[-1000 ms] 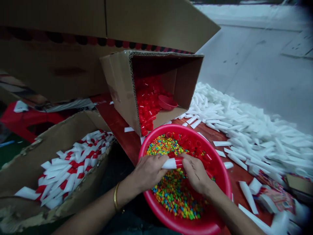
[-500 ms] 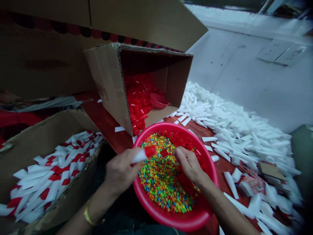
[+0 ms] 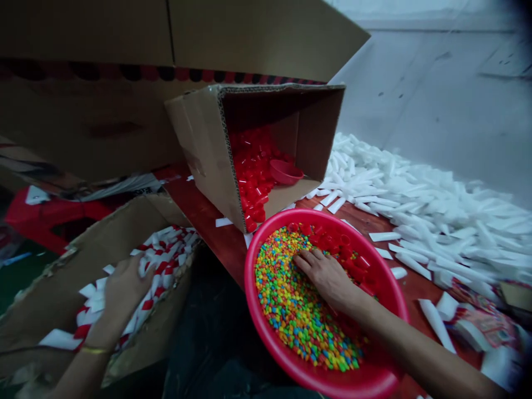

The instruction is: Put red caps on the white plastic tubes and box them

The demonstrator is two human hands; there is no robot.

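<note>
A red plastic basin [image 3: 386, 382] sits in front of me, filled with small multicoloured candies [image 3: 299, 310] and some red caps [image 3: 336, 241] at its far side. My right hand [image 3: 326, 274] rests palm down on the candies, fingers curled loosely among them. My left hand [image 3: 124, 288] reaches into the cardboard box [image 3: 50, 299] at the left, over the capped white-and-red tubes [image 3: 162, 257] lying there. Its fingers are hidden behind the back of the hand, so whether it still holds a tube cannot be seen.
A tipped cardboard box [image 3: 203, 144] behind the basin spills red caps [image 3: 251, 177] and holds a small red scoop [image 3: 285, 172]. A heap of empty white tubes [image 3: 419, 205] covers the wooden table [image 3: 208, 210] at the right. A large carton [image 3: 124, 55] looms at the back.
My left hand carried the capped tube from over the basin to the box on the left. My right hand dropped onto the candies in the basin.
</note>
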